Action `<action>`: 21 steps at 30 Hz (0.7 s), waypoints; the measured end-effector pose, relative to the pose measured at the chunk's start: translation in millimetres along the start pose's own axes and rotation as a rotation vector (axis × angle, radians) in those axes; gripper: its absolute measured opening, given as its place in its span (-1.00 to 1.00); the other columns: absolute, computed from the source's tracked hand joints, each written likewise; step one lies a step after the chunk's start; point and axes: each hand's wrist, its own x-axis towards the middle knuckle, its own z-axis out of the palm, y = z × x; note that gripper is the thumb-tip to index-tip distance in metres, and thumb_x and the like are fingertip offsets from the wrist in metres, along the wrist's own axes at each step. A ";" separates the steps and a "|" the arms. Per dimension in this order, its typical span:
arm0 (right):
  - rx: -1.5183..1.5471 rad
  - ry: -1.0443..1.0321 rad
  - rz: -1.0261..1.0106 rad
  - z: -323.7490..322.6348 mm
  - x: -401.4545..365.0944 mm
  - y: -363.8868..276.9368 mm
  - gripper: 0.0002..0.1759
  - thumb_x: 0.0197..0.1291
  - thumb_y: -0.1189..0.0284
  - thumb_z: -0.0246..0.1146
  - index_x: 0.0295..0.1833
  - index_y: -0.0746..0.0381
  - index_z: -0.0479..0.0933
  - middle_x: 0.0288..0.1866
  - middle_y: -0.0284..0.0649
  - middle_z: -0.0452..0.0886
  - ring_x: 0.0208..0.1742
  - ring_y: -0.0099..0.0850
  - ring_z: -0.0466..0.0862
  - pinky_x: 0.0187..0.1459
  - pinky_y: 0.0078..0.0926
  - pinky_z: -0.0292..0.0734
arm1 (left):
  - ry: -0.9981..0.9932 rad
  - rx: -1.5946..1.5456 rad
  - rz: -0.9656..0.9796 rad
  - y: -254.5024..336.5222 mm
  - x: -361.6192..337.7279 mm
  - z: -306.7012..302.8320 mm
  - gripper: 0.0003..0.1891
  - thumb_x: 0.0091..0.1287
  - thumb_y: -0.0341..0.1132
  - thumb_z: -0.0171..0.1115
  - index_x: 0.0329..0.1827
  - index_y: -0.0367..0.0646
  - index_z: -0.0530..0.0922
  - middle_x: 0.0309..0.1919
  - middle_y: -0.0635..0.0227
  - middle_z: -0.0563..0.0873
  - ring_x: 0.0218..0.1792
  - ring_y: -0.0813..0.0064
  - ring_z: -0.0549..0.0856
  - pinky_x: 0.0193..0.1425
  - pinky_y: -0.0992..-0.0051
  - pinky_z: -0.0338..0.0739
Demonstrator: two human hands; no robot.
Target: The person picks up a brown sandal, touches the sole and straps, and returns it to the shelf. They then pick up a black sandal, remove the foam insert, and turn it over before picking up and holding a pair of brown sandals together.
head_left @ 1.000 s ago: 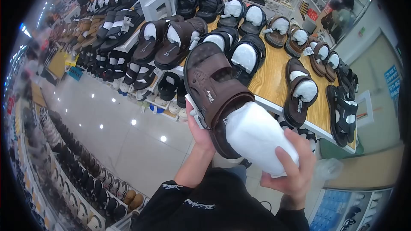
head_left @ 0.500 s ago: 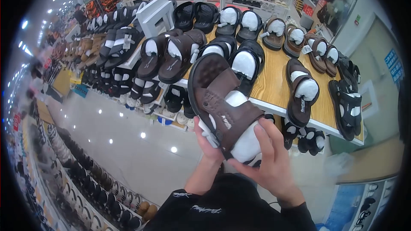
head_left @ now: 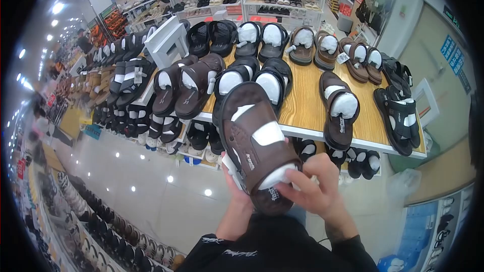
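A dark brown sandal (head_left: 247,151) with white lettering on its strap is held up before me, toe pointing away. My left hand (head_left: 238,189) grips its left side from below, its fingers mostly hidden behind the sole. A white tag (head_left: 232,168) hangs at that side. White stuffing (head_left: 278,175) fills the space under the straps. At the heel end, my right hand (head_left: 318,187) has its bent fingertips closed on the stuffing's edge, over the printed insole. Just beyond the held sandal, black sandals (head_left: 275,83) rest on the wooden display.
The wood-topped display table (head_left: 302,106) carries several pairs of sandals, including a brown sandal (head_left: 340,111) and black sandals (head_left: 398,121). A white frame stand (head_left: 166,43) rises at the left. Shoe racks (head_left: 116,226) line the lower left. A door (head_left: 428,60) is at the right.
The sandal has turned more upright and its heel insole has come into view. My right hand has shifted from the strap's side to the stuffing at the heel. The camera view has shifted slightly.
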 end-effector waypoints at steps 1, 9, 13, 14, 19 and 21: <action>-0.012 0.018 0.014 -2.3 0.2 -5.1 -0.39 -0.03 0.41 0.63 0.19 0.06 0.60 -0.23 -0.34 0.41 -0.34 -0.42 0.46 -0.42 -0.45 0.37 | 0.019 -0.008 -0.026 1.6 -1.6 0.5 0.17 0.29 0.60 -0.08 0.66 -0.24 -0.03 0.46 -0.34 0.28 0.34 -0.06 0.55 0.28 0.09 0.64; 0.060 -0.008 0.137 -1.3 1.5 2.7 -0.29 -0.08 0.35 0.68 0.22 0.08 0.54 0.00 -0.21 0.35 -0.05 -0.22 0.51 -0.22 -0.27 0.57 | -0.371 -0.370 -0.142 -4.6 3.0 5.8 0.03 0.44 0.49 -0.32 0.66 -0.25 0.00 0.47 -0.29 0.34 0.44 -0.14 0.47 0.46 -0.03 0.46; 0.077 0.093 0.068 -4.3 5.6 -9.2 -0.28 -0.11 0.38 0.66 0.23 0.10 0.54 0.05 -0.18 0.34 0.02 -0.15 0.52 0.01 -0.24 0.71 | -0.359 -0.392 -0.178 -7.7 3.5 2.4 0.07 0.41 0.51 -0.26 0.65 -0.29 0.00 0.48 -0.30 0.30 0.43 -0.12 0.47 0.46 -0.03 0.46; 0.076 0.110 0.050 -3.3 1.3 -7.2 -0.27 -0.11 0.35 0.65 0.25 0.10 0.56 0.13 -0.14 0.39 0.08 -0.10 0.54 0.03 -0.20 0.69 | -0.346 -0.390 -0.203 -5.2 3.3 1.3 0.01 0.45 0.48 -0.28 0.66 -0.22 0.02 0.52 -0.22 0.27 0.45 -0.10 0.45 0.49 -0.03 0.43; -0.086 -0.106 0.076 -10.4 2.0 1.3 -0.20 -0.12 0.26 0.64 0.33 0.11 0.57 0.34 -0.04 0.45 0.24 0.03 0.56 0.15 -0.08 0.63 | 0.141 0.004 -0.127 -20.8 -15.2 -9.6 -0.13 0.53 0.39 -0.32 0.68 -0.08 0.03 0.55 -0.03 0.29 0.48 -0.06 0.42 0.54 -0.08 0.35; -0.014 -0.049 0.209 -15.2 -3.7 -7.5 -0.18 -0.11 0.25 0.64 0.32 0.20 0.55 0.32 -0.03 0.45 0.23 0.07 0.56 0.18 -0.05 0.61 | 0.109 -0.147 -0.189 -24.6 -20.6 -14.7 -0.05 0.48 0.46 -0.28 0.67 -0.13 0.03 0.53 -0.14 0.29 0.45 -0.09 0.45 0.50 -0.09 0.42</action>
